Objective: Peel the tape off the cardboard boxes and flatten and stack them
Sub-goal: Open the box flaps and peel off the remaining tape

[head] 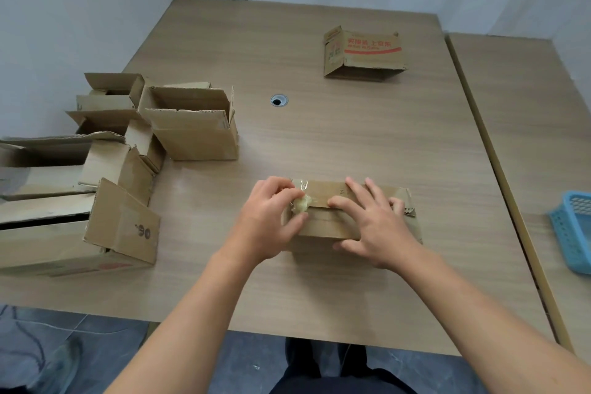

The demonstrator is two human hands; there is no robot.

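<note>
Near the desk's (319, 144) front edge, the cardboard box (323, 227) lies with its long axis along that edge, seam up. The left hand (271, 217) pinches a crumpled tape wad (302, 204) on the seam. The right hand (374, 221) presses the top, fingers straight and spread. Opened boxes (192, 128) crowd the left edge, and a red-printed box (364, 54) sits toward the far right corner.

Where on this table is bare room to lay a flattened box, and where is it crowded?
Bare: the middle of the table, between the cable hole, the far printed box and the box whose tape the left hand pinches; also the near strip left of the arms. Crowded: the left side, full of open boxes.
</note>
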